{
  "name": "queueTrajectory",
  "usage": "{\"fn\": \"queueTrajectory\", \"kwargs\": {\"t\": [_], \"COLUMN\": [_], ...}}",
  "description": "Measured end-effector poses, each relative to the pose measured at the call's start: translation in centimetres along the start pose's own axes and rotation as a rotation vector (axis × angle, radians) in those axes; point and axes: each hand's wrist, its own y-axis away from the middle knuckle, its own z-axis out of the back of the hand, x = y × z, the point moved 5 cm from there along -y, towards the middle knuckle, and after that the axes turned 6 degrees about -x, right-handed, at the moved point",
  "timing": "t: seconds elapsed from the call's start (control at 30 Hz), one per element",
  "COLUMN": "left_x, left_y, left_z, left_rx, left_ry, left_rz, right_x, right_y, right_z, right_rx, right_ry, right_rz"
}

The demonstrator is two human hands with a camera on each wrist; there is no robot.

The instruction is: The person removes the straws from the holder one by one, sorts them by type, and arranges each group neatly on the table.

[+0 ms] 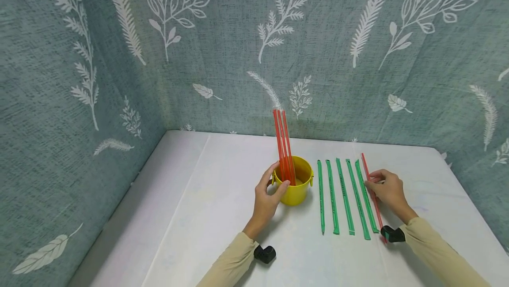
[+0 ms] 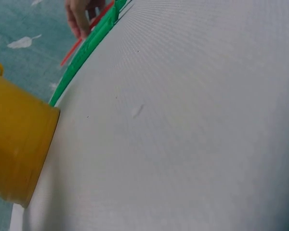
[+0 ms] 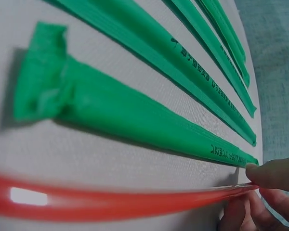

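A small yellow bucket (image 1: 296,195) with loop handles stands upright on the table. My left hand (image 1: 267,198) grips its near left side, thumb over the front rim and fingers behind. Three red straws (image 1: 279,141) lean inside it, their tops high above the rim. Farther right, my right hand (image 1: 389,192) pinches a red straw (image 3: 86,204) between thumb and fingers. That straw lies alongside the rightmost of several green paper-wrapped straws (image 1: 332,198), which form a row. In the right wrist view, dark print shows on the green wrappers (image 3: 135,115).
The white table (image 1: 207,216) meets a teal fabric backdrop (image 1: 238,92) with white leaf prints at the back and both sides. Black wrist cameras sit at the cuffs of both beige sleeves (image 1: 232,260).
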Motion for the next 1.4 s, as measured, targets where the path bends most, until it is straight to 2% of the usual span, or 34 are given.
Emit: {"fn": "queueTrajectory", "kwargs": {"t": [0.53, 0.87, 1.17, 1.27, 1.33, 1.4], "left_x": [-0.1, 0.0, 0.1, 0.1, 0.1, 0.1], "left_y": [0.0, 0.0, 0.1, 0.1, 0.1, 0.1], "left_z": [-0.3, -0.3, -0.1, -0.1, -0.2, -0.2], "left_rx": [0.007, 0.011, 0.013, 0.017, 0.022, 0.024], "left_ry": [-0.022, -0.013, -0.004, -0.006, -0.005, -0.004], "left_rz": [0.017, 0.022, 0.039, 0.04, 0.039, 0.038], "right_x": [-0.2, 0.6, 2.6, 2.8, 2.2, 0.6], "right_y": [0.0, 0.2, -0.7, -1.4, -2.2, -3.5], "right_z": [0.1, 0.7, 0.7, 0.6, 0.2, -0.8], "right_rx": [-0.013, 0.014, 0.031, 0.034, 0.028, 0.018], "right_ry": [0.045, 0.009, -0.04, -0.059, -0.078, -0.065], "right_rz": [-0.035, -0.076, -0.026, 0.023, 0.053, 0.107]}}
